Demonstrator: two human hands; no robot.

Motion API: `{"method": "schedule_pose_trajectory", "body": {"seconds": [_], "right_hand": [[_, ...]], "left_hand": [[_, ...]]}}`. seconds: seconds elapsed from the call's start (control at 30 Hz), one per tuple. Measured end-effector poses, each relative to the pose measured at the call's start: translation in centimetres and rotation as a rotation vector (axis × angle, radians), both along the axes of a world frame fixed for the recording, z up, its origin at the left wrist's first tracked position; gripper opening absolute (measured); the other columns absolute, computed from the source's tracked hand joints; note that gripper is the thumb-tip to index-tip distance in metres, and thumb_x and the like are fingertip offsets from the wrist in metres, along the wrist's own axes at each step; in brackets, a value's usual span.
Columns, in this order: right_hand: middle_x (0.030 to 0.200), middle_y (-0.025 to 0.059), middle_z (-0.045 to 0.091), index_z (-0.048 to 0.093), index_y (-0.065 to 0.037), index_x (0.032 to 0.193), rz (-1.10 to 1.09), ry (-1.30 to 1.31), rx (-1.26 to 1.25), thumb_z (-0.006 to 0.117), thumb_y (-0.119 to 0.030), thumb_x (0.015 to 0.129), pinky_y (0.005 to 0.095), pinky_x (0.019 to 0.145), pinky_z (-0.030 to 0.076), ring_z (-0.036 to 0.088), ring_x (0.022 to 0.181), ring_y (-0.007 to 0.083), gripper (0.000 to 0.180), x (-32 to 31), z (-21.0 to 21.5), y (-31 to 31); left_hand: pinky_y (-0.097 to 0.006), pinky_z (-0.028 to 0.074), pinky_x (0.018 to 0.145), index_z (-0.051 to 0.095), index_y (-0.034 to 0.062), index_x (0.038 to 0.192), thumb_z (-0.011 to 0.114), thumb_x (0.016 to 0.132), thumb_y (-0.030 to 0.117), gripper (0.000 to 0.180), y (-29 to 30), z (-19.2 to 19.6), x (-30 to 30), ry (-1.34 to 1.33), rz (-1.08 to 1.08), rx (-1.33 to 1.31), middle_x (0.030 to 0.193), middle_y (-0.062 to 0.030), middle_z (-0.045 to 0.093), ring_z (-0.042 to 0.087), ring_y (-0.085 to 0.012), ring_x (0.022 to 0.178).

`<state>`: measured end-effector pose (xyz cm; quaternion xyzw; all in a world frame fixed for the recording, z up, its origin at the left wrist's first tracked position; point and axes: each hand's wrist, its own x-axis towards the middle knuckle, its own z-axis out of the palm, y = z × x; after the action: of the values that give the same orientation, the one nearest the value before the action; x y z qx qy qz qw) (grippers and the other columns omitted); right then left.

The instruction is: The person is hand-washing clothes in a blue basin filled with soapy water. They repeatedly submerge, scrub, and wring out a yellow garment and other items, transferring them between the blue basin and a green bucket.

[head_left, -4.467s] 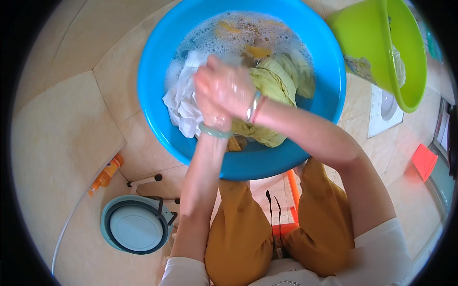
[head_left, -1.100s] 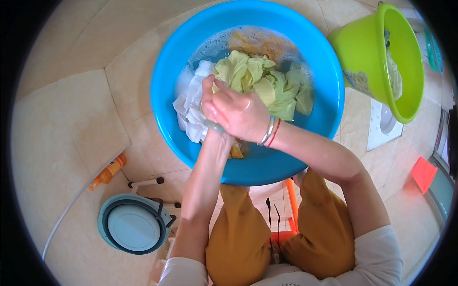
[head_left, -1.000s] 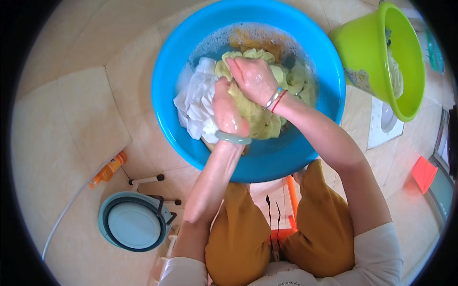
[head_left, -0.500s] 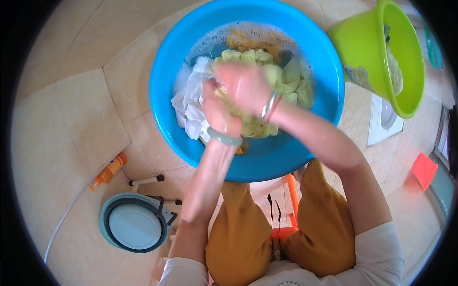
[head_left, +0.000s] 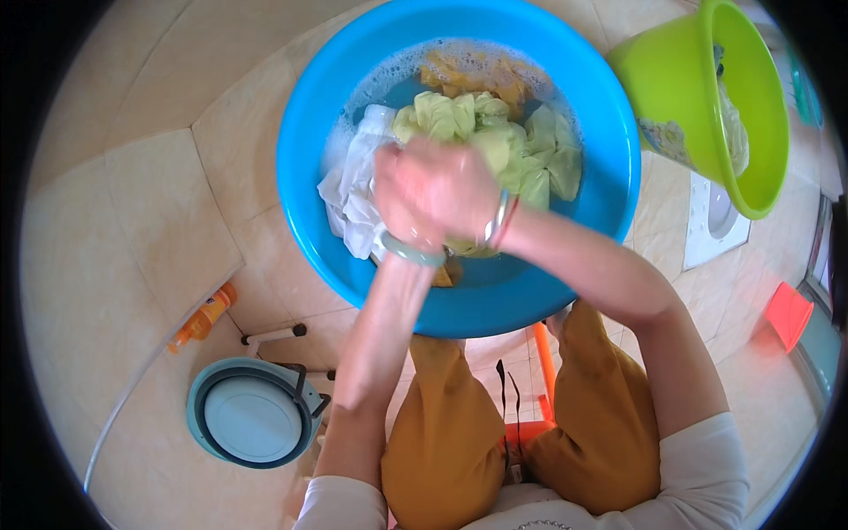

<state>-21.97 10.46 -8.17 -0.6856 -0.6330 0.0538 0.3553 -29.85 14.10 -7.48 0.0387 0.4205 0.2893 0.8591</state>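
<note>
Over a large blue basin (head_left: pixel 608 177), my left hand (head_left: pixel 399 199) and my right hand (head_left: pixel 455 181) are pressed together, both closed on a light green garment (head_left: pixel 499 146). The pinched part is hidden between my palms, and motion blurs the fingers. The rest of that garment lies bunched in the water beyond my hands and to their right. A wet white garment (head_left: pixel 355 194) is heaped at the left, beside my left hand. Suds float around a mustard-yellow cloth (head_left: pixel 477 75) at the far side. A green bangle circles my left wrist; a silver one circles my right.
A lime-green bucket (head_left: pixel 658 79) leans at the upper right, by a white floor fixture (head_left: pixel 714 225). To the left are an orange bottle (head_left: pixel 205 318) and a grey-blue folding basin (head_left: pixel 253 422). A red-orange object (head_left: pixel 788 316) is at the far right.
My right hand has come down and nearer to me, covering more of my left hand. The garments in the basin have hardly shifted.
</note>
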Motion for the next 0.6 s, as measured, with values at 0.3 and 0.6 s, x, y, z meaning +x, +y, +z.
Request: {"method": "schedule_pose_trajectory", "body": {"seconds": [0.3,0.6], "right_hand": [[0.083,0.0098,0.059,0.057,-0.004,0.072,-0.099,0.243,-0.064,0.061,-0.020,0.089,0.0368,0.047,0.048,0.060,0.057,0.0284,0.024,0.8,-0.2,-1.0],[0.080,0.0109,0.061,0.058,-0.005,0.074,-0.101,0.098,-0.141,0.060,-0.017,0.088,0.0372,0.048,0.047,0.061,0.060,0.0268,0.018,4.3,-4.4,0.5]], "left_hand": [[-0.029,0.047,0.082,0.053,0.0083,0.117,0.046,0.097,0.022,0.026,-1.5,-3.6,-0.7,0.094,-0.017,0.221,0.102,-0.0015,0.057,0.056,-0.0160,0.096],[-0.031,0.049,0.090,0.053,0.0081,0.118,0.039,0.100,0.026,0.029,-2.4,-1.1,1.8,0.334,-0.045,0.067,0.116,-0.0042,0.062,0.060,-0.0196,0.105]]}}
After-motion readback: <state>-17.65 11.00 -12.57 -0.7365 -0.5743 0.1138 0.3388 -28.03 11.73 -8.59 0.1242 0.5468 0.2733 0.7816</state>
